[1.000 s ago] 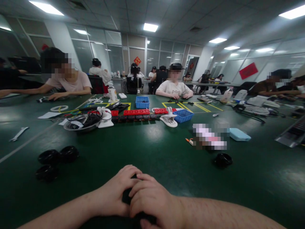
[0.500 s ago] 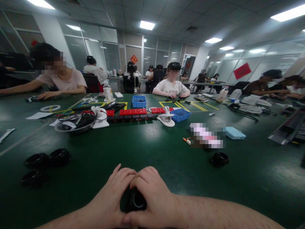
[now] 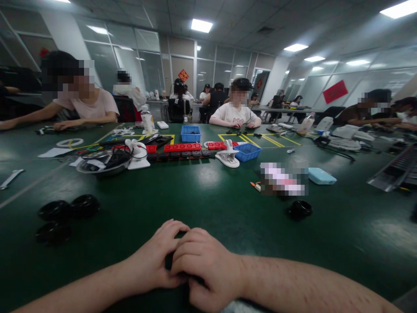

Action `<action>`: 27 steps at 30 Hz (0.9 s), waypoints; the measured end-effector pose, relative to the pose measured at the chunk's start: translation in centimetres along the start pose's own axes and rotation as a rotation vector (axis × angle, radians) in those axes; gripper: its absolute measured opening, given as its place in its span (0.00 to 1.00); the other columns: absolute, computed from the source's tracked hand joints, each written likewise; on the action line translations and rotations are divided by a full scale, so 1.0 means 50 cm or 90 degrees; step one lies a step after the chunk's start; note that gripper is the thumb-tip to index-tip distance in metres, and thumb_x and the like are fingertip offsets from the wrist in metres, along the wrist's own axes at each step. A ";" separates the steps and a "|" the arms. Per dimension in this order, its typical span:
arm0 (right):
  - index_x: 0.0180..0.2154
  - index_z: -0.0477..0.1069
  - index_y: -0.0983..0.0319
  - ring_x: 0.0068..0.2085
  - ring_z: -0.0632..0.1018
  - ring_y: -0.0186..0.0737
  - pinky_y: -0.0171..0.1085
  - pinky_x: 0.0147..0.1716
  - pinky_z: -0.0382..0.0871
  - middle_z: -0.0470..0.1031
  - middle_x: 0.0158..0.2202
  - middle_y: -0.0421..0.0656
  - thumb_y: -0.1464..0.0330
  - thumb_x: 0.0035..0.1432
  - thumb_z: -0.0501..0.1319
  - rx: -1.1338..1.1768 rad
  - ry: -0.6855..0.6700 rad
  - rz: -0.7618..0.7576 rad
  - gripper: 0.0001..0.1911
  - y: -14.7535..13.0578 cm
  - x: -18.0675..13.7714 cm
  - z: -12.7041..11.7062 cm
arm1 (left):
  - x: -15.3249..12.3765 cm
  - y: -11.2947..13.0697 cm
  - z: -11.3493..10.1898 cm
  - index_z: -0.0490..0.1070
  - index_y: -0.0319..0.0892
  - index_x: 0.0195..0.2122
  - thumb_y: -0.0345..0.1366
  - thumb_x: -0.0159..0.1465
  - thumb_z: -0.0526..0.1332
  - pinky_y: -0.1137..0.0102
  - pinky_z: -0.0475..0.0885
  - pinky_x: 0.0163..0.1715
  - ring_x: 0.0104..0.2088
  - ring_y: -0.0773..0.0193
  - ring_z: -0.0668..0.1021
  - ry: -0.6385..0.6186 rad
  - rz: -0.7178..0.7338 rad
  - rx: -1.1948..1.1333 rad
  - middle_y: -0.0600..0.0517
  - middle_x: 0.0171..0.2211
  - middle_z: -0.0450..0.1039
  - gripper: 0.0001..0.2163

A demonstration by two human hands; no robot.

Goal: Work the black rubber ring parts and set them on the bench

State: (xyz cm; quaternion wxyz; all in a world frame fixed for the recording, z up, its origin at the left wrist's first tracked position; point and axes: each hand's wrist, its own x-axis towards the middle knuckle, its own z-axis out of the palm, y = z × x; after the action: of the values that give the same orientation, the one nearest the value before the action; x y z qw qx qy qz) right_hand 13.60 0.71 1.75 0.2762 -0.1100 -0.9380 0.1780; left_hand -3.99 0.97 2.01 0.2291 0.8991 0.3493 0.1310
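Note:
Both of my hands are clasped together at the near edge of the green table. My left hand and my right hand wrap round a small black round part, which shows only as a dark sliver between them. Three black rings lie on the table to the left of my hands. One more black ring lies to the right, well apart from my fingers.
A metal bowl of cables, red and black power strips, two blue bins, white clamps and a light blue case sit across the table. A wrench lies far left. Other people sit at the far side.
Half a second ago my hands were parted enough to show the black part's round face; now they have closed over it. The view has shifted slightly.

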 end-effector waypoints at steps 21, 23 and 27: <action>0.32 0.65 0.62 0.34 0.68 0.37 0.39 0.35 0.60 0.68 0.31 0.42 0.50 0.51 0.55 -0.056 0.142 0.198 0.20 -0.005 0.000 0.002 | -0.011 0.006 0.016 0.66 0.44 0.35 0.39 0.47 0.66 0.48 0.49 0.57 0.44 0.53 0.70 0.068 -0.063 0.031 0.51 0.39 0.66 0.15; 0.32 0.65 0.62 0.34 0.68 0.37 0.38 0.35 0.61 0.68 0.30 0.41 0.56 0.50 0.57 -0.055 0.119 0.185 0.15 -0.003 0.000 0.004 | -0.007 0.014 0.006 0.66 0.44 0.33 0.35 0.46 0.65 0.50 0.50 0.56 0.42 0.55 0.70 0.047 -0.060 0.008 0.52 0.38 0.65 0.13; 0.31 0.65 0.62 0.35 0.70 0.37 0.37 0.35 0.63 0.70 0.31 0.42 0.64 0.50 0.52 -0.013 0.091 0.086 0.10 -0.001 -0.001 0.004 | -0.004 0.021 -0.003 0.68 0.44 0.31 0.30 0.44 0.65 0.55 0.57 0.53 0.41 0.56 0.69 0.016 -0.037 -0.030 0.53 0.38 0.64 0.12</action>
State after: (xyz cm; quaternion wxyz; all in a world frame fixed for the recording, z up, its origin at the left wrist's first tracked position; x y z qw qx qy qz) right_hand 13.53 0.61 1.58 0.3287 -0.1880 -0.9082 0.1785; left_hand -3.58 0.20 2.66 0.2498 0.8810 0.3751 0.1439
